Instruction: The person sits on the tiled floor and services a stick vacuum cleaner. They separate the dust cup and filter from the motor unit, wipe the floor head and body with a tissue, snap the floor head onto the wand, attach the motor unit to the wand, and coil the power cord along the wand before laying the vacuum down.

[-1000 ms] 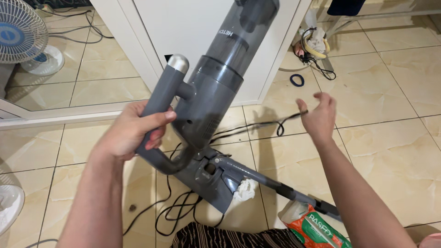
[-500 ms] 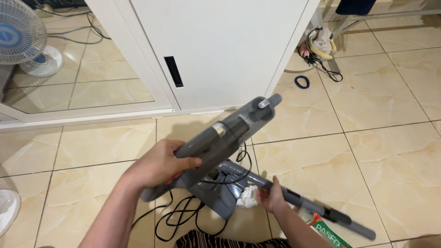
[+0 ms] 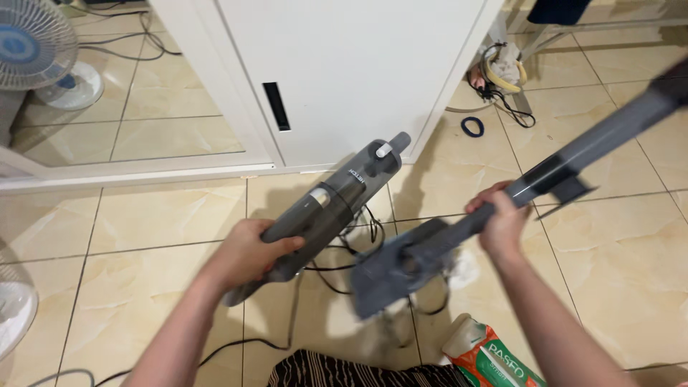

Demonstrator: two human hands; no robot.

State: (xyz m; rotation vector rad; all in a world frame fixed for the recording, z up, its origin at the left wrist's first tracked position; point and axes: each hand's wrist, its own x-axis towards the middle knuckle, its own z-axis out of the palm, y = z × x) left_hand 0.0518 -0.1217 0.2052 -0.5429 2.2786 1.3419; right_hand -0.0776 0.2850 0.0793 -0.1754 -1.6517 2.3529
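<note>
My left hand (image 3: 247,254) grips the handle end of a grey handheld vacuum body (image 3: 337,197), which tilts up and away toward the white cabinet. My right hand (image 3: 499,218) is closed around a grey extension tube (image 3: 580,147) that runs up to the right edge. The tube ends in a flat grey floor head (image 3: 394,272), blurred, lifted off the floor between my hands. The vacuum body and the tube are apart from each other. A black cord (image 3: 344,265) loops on the tiles under them.
A white cabinet (image 3: 344,72) stands ahead. A standing fan (image 3: 36,50) is at the far left, another fan's edge (image 3: 14,308) at the lower left. An orange and green tissue pack (image 3: 491,358) lies near my right forearm. Cables and a black ring (image 3: 471,127) lie at the upper right.
My right hand went down to the tube on the floor, took hold of it and lifted it with the floor head. The vacuum body in my left hand tilted lower.
</note>
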